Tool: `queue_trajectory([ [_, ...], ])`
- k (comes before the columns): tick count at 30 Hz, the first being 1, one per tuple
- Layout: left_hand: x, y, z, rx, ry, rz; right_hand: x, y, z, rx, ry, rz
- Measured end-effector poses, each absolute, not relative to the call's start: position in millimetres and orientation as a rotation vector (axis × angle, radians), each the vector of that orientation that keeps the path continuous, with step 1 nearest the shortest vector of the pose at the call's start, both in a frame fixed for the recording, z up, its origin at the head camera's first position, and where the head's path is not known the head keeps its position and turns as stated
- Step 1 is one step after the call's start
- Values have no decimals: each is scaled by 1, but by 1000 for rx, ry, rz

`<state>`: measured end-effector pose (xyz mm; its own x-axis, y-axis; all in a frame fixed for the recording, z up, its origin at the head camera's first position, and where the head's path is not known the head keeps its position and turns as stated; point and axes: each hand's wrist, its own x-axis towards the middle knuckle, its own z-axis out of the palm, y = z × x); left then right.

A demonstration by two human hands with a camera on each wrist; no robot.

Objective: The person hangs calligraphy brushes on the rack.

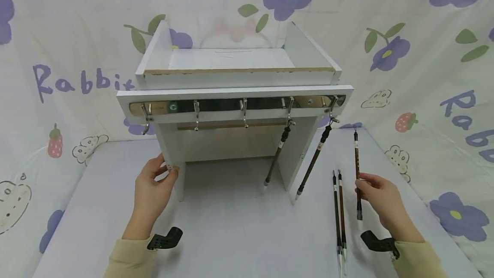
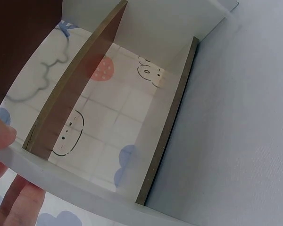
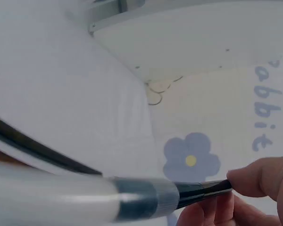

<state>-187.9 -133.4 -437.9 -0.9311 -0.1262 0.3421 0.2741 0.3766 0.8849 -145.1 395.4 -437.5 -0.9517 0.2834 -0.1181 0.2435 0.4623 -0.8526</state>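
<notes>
My left hand (image 1: 152, 190) grips the edge of the left side panel (image 1: 170, 149) of a white shelf, thumb on one face and fingers on the other. My right hand (image 1: 384, 200) pinches a dark writing brush (image 1: 356, 153) between thumb and fingers, hanging loop up and clear-capped tip down. Its capped end looms large in the right wrist view. From a metal hook rail (image 1: 221, 105) on the shelf's front, one brush (image 1: 278, 153) hangs on the second hook from the right and another brush (image 1: 314, 160) on the rightmost. The other hooks carry nothing.
Two more capped brushes (image 1: 341, 222) lie side by side on the white table (image 1: 239, 231), left of my right hand. Atop the shelf is an open tray-like section (image 1: 231, 80). A patterned cloth (image 1: 88, 16) hangs behind and at the sides.
</notes>
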Motion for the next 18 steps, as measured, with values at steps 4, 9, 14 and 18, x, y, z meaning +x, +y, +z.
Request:
queue_trajectory([
  [4, -189, -134, -440, -133, -2292, -1561, -143, 392, -429, -426, -2620, 1533],
  [9, -189, -134, -441, -137, -2294, -1573, -139, 391, -419, -342, -2484, 1634],
  [14, -187, -133, -437, -139, -2296, -1571, -136, 387, -408, -181, -2278, 1839],
  [18, -183, -129, -427, -124, -2292, -1580, -132, 379, -400, -68, -2202, 1869],
])
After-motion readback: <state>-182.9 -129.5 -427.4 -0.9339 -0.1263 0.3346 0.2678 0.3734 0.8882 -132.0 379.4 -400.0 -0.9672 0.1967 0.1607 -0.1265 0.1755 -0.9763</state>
